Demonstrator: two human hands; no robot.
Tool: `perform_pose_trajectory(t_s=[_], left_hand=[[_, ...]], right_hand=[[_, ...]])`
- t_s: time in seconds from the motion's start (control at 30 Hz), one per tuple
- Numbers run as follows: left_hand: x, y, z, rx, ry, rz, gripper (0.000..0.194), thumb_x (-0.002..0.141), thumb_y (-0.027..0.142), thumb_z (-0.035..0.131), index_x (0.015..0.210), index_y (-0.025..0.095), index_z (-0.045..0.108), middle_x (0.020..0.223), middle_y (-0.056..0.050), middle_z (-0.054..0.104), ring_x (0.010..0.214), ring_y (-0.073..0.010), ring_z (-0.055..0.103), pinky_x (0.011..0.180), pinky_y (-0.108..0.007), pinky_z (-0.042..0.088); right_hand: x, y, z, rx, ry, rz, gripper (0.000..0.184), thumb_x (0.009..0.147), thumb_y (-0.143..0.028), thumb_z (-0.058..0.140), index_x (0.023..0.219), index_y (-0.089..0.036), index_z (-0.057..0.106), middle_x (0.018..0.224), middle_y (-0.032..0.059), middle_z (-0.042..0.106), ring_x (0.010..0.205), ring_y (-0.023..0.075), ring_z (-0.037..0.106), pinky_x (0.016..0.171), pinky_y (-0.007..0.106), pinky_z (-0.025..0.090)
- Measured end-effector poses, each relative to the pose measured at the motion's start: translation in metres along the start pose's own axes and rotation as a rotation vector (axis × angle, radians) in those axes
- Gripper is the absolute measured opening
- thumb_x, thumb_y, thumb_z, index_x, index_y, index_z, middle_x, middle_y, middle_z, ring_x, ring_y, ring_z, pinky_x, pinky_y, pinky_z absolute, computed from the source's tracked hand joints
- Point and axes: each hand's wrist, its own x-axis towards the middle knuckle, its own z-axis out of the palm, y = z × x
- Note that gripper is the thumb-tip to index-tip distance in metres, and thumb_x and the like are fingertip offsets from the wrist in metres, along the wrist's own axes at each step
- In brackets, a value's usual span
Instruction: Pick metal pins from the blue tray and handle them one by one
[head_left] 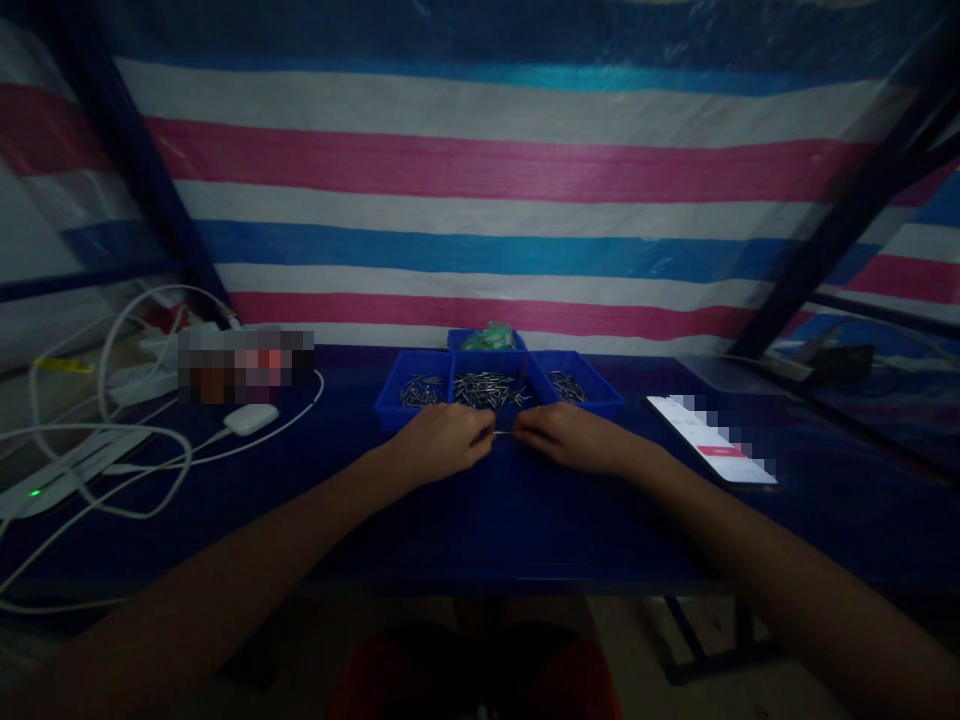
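Rod (504,432) between left grip (447,440) and right grip (564,434), fingertips together on its ends

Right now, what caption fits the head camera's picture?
Left hand and right hand close together by blue bins of shiny metal bits

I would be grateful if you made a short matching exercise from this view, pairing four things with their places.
1. phone
2. green plastic
3. thin pale piece
4. small rounded white item

A. between the left hand and right hand
B. left of the hands, on the table
C. in the rearmost blue bin
D. right of the hands

Pairs: 1-D, 2-C, 3-A, 4-B
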Motion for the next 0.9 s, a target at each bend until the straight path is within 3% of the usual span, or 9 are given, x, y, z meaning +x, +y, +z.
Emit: perform_pose_trajectory(t_s=[0.4, 0.67, 0.9], left_hand=[[-0.0003, 0.0014, -0.0010, 0.024, 0.012, 0.007, 0.019, 0.082, 0.029, 0.037, 0.080, 0.017, 0.053, 0.068, -0.001, 0.059, 0.061, -0.0129, 0.055, 0.052, -0.023, 0.034], [-0.0004, -0.0023, 0.0047, 0.033, -0.092, -0.030, 0.021, 0.083, 0.028, 0.036, 0.085, 0.018, 0.054, 0.073, -0.004, 0.061, 0.065, -0.0165, 0.057, 0.054, -0.026, 0.038], [-0.0021, 0.0007, 0.0052, 0.042, -0.099, -0.028, 0.029, 0.087, 0.028, 0.028, 0.088, 0.015, 0.054, 0.074, -0.007, 0.061, 0.066, -0.0186, 0.058, 0.056, -0.029, 0.041]], right_hand=[[-0.0001, 0.0000, 0.0025, 0.012, -0.031, -0.025, 0.015, 0.084, -0.018, 0.040, 0.084, -0.016, 0.055, 0.078, 0.0041, 0.058, 0.070, 0.0124, 0.053, 0.065, 0.025, 0.038], [0.0003, -0.0019, -0.0037, -0.049, 0.053, 0.013, 0.017, 0.085, -0.022, 0.040, 0.085, -0.016, 0.055, 0.080, 0.0054, 0.060, 0.071, 0.0140, 0.054, 0.064, 0.025, 0.037], [0.0001, -0.0017, -0.0052, -0.065, 0.065, 0.016, 0.018, 0.085, -0.023, 0.039, 0.085, -0.016, 0.056, 0.079, 0.0058, 0.061, 0.071, 0.0145, 0.054, 0.063, 0.026, 0.037]])
